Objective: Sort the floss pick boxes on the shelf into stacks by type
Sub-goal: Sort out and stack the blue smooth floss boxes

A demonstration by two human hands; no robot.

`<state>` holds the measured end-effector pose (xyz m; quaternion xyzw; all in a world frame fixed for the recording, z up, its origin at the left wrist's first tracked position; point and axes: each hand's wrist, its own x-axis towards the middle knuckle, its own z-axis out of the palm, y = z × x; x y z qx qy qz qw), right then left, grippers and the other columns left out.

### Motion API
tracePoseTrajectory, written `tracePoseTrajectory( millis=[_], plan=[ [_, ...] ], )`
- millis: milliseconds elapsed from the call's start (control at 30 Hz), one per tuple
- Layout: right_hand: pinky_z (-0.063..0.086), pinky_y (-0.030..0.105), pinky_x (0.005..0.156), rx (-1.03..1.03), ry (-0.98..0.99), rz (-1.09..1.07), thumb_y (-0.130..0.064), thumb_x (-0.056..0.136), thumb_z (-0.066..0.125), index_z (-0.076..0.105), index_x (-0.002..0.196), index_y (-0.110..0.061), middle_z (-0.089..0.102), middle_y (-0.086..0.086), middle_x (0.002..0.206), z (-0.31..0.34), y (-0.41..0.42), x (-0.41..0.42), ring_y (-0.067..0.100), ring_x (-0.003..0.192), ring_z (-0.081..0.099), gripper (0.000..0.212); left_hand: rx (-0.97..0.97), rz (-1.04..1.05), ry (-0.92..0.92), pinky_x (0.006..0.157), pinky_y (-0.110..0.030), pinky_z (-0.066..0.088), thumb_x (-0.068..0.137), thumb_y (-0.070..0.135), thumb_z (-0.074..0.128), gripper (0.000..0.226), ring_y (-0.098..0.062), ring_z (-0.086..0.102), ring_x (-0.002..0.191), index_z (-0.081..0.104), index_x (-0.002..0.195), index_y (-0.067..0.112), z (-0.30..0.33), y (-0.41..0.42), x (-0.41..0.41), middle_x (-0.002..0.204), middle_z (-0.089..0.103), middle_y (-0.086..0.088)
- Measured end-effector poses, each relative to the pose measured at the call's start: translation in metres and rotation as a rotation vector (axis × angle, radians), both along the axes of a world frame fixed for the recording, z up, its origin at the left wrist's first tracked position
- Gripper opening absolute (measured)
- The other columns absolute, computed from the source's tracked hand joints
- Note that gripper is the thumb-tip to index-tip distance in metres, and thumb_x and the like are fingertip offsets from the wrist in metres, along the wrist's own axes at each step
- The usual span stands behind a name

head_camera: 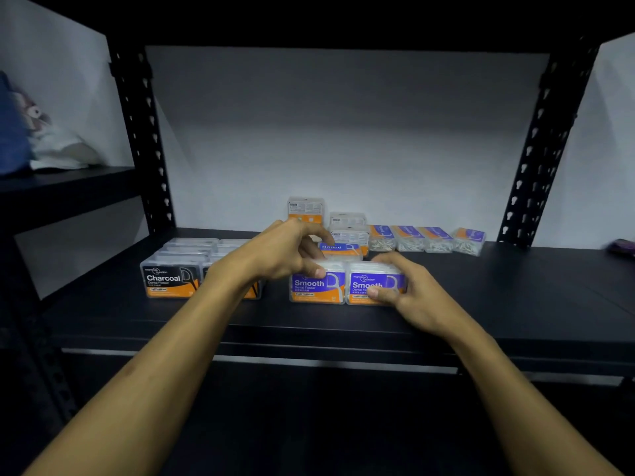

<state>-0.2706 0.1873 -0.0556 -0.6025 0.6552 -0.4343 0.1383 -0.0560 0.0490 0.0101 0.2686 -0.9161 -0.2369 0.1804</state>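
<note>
On the shelf (481, 304), Charcoal boxes (170, 281) sit grouped while both hands' fingers grasp Smooth boxes (318, 286), with the back-row boxes (409, 238) seemingly still unsorted.

Readable print sits on the box fronts only. The left Smooth box (316, 285) reads "Smooth", with "Dental Flosser" beneath — the landmark here. Touching its right side, the right Smooth box (374, 286) shows "Smooth" again, partly covered. Well to its left, the Charcoal box (170, 280) reads "Charcoal". Just behind it, the Round box (340, 248) reads "Round". Finer print is too blurred.
</note>
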Motion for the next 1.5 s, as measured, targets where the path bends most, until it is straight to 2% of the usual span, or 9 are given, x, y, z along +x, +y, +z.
tracePoseTrajectory(
  millis=[100, 200, 267, 333, 400, 533, 633, 1167, 1500],
  plan=[
    [0.055, 0.023, 0.087, -0.069, -0.231, 0.043, -0.050, 0.082, 0.067, 0.057, 0.124, -0.038, 0.064, -0.018, 0.113, 0.009, 0.005, 0.004, 0.002, 0.101, 0.067, 0.045, 0.006, -0.009, 0.062, 0.093, -0.037, 0.056, 0.079, 0.042, 0.078, 0.054, -0.007, 0.069, 0.102, 0.060, 0.127, 0.028, 0.005, -0.003, 0.001, 0.110, 0.072, 0.006],
    [0.051, 0.040, 0.100, -0.197, -0.533, -0.098, -0.064, 0.085, 0.047, 0.065, 0.122, -0.030, 0.069, 0.000, 0.114, 0.010, -0.005, -0.012, 0.018, 0.108, 0.066, 0.053, -0.083, 0.033, 0.170, 0.100, -0.039, 0.052, 0.090, 0.042, 0.068, 0.034, -0.006, 0.066, 0.108, 0.067, 0.120, 0.026, 0.011, -0.016, -0.005, 0.115, 0.072, 0.006],
    [0.050, 0.043, 0.100, -0.191, -0.558, -0.218, -0.056, 0.097, 0.039, 0.065, 0.125, -0.019, 0.069, 0.007, 0.115, 0.006, -0.015, -0.029, 0.023, 0.107, 0.065, 0.053, -0.090, 0.057, 0.119, 0.102, -0.041, 0.050, 0.092, 0.040, 0.064, 0.028, -0.010, 0.063, 0.112, 0.066, 0.119, 0.029, 0.012, -0.032, -0.019, 0.121, 0.069, 0.005],
    [0.048, 0.040, 0.100, -0.142, -0.469, -0.307, -0.043, 0.102, 0.042, 0.064, 0.122, -0.016, 0.067, 0.009, 0.120, 0.001, -0.022, -0.045, 0.023, 0.111, 0.062, 0.041, -0.069, 0.058, -0.002, 0.104, -0.043, 0.048, 0.091, 0.043, 0.065, 0.035, -0.016, 0.059, 0.119, 0.061, 0.124, 0.035, 0.013, -0.048, -0.035, 0.132, 0.062, 0.002],
    [0.043, 0.035, 0.100, -0.066, -0.171, -0.362, -0.037, 0.101, 0.050, 0.063, 0.123, -0.017, 0.064, 0.007, 0.128, -0.001, -0.029, -0.062, 0.021, 0.116, 0.058, 0.033, -0.066, 0.063, -0.100, 0.109, -0.044, 0.043, 0.091, 0.044, 0.064, 0.050, -0.021, 0.051, 0.130, 0.050, 0.138, 0.033, 0.015, -0.060, -0.052, 0.145, 0.051, 0.000],
    [0.035, 0.047, 0.111, 0.186, 0.352, -0.385, -0.042, 0.096, 0.055, 0.045, 0.144, -0.019, 0.048, 0.008, 0.146, -0.005, -0.049, -0.082, 0.028, 0.136, 0.040, 0.054, -0.159, 0.040, -0.251, 0.115, -0.041, 0.033, 0.087, 0.051, 0.067, 0.080, -0.024, 0.037, 0.142, 0.028, 0.154, 0.030, 0.015, -0.067, -0.083, 0.158, 0.036, 0.002],
    [0.029, 0.049, 0.114, 0.296, 0.526, -0.374, -0.049, 0.097, 0.048, 0.034, 0.151, -0.023, 0.037, 0.004, 0.154, -0.006, -0.062, -0.086, 0.026, 0.142, 0.031, 0.061, -0.219, -0.030, -0.389, 0.114, -0.040, 0.031, 0.081, 0.054, 0.073, 0.090, -0.024, 0.036, 0.143, 0.025, 0.154, 0.034, 0.011, -0.071, -0.099, 0.159, 0.034, 0.002],
    [0.020, 0.050, 0.116, 0.291, 0.522, -0.463, -0.050, 0.096, 0.045, 0.027, 0.153, -0.019, 0.022, 0.007, 0.162, -0.004, -0.068, -0.094, 0.027, 0.149, 0.016, 0.068, -0.304, 0.002, -0.491, 0.115, -0.043, 0.033, 0.071, 0.044, 0.085, 0.094, -0.025, 0.038, 0.140, 0.034, 0.149, 0.041, 0.015, -0.097, -0.078, 0.154, 0.040, 0.002],
    [0.016, 0.052, 0.120, 0.281, 0.523, -0.477, -0.048, 0.095, 0.048, 0.021, 0.155, -0.022, 0.011, 0.007, 0.165, -0.006, -0.073, -0.104, 0.028, 0.151, 0.008, 0.071, -0.402, 0.143, -0.591, 0.108, -0.035, 0.041, 0.082, 0.009, 0.077, 0.090, -0.024, 0.042, 0.138, 0.029, 0.152, 0.041, 0.023, -0.108, -0.055, 0.155, 0.039, 0.000]
  ],
)
